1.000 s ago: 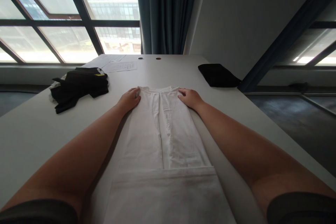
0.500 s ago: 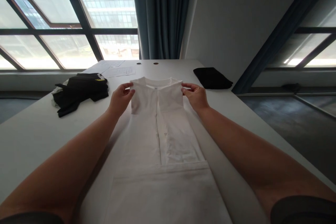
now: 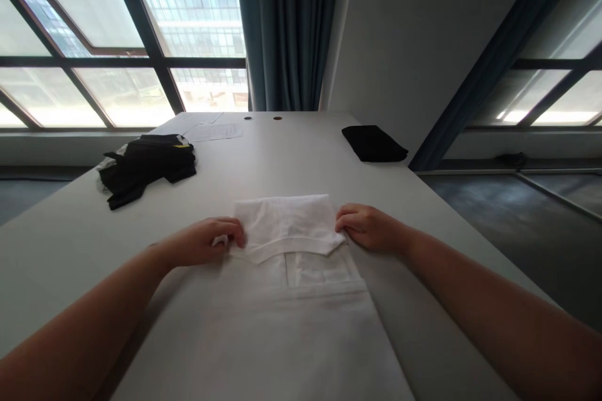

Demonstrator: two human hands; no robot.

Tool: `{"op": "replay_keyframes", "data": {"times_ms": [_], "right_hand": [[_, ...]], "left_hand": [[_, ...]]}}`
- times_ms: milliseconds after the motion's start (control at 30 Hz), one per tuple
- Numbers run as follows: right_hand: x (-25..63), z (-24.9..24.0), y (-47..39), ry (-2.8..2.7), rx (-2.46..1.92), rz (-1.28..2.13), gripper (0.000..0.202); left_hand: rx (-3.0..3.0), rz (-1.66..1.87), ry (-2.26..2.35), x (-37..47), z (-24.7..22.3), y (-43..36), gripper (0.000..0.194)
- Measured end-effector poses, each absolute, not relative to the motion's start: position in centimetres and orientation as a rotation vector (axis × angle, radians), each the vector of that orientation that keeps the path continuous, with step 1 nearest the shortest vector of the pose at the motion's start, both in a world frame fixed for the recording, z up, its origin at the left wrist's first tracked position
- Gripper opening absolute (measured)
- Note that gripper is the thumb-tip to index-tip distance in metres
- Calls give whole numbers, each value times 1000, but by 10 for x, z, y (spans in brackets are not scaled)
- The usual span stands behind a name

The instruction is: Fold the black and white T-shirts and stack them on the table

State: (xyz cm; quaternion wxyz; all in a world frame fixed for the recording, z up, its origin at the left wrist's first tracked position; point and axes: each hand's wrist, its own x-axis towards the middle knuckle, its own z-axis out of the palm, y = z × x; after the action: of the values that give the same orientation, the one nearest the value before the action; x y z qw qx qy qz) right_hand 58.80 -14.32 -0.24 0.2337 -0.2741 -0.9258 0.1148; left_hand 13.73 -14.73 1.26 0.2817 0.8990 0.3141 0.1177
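A white garment (image 3: pixel 291 332) lies lengthwise on the table in front of me, its upper part folded over toward me so the collar band (image 3: pixel 294 245) rests across the front opening. My left hand (image 3: pixel 219 238) grips the folded part at its left corner, fingers curled round the fabric. At the opposite corner, my right hand (image 3: pixel 364 225) pinches the cloth between thumb and fingers. The fold makes a straight far edge between the two hands. Below it, a crosswise seam or fold line runs over the garment.
On the white table (image 3: pixel 273 166) a crumpled black garment (image 3: pixel 148 166) lies at the left and a folded black cloth (image 3: pixel 374 143) at the right. Sheets of paper (image 3: pixel 214 131) lie at the far left, near two round table holes. Windows and a blue curtain (image 3: pixel 286 31) stand behind.
Both hands have drawn the collar end toward me and down, folding the upper part over the rest. The far edge of the garment is now much nearer.
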Motion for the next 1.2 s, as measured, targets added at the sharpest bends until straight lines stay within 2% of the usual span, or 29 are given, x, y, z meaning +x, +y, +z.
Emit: {"op": "replay_keyframes", "data": {"times_ms": [100,200,300,433,600,867,1067,1200], "right_hand": [[582,-5,-137,-2408,-832,172,27],[560,-9,-130,-2301,-953,99,34],[530,-16,-125,-2434,-1086,136,51],[509,-25,-123,-2675,-1317,290,69],[518,-32,-118,-2686,-1428,337,79],[518,-36,-70,-2569,-1598,289,77],[517,-30,-39,-2405,-1854,287,75],[523,-27,-46,-2326,-1741,151,64]], "left_hand": [[2477,606,1046,156,7,-144,22],[2628,815,1239,184,-6,-139,34],[2740,637,1355,212,-20,-136,52],[2756,261,1412,223,-32,-134,58],[2685,224,1474,210,-39,-126,64],[2595,251,1477,213,-40,-65,68],[2470,420,1454,206,-47,-13,77],[2380,659,1534,194,-48,-18,64]]}}
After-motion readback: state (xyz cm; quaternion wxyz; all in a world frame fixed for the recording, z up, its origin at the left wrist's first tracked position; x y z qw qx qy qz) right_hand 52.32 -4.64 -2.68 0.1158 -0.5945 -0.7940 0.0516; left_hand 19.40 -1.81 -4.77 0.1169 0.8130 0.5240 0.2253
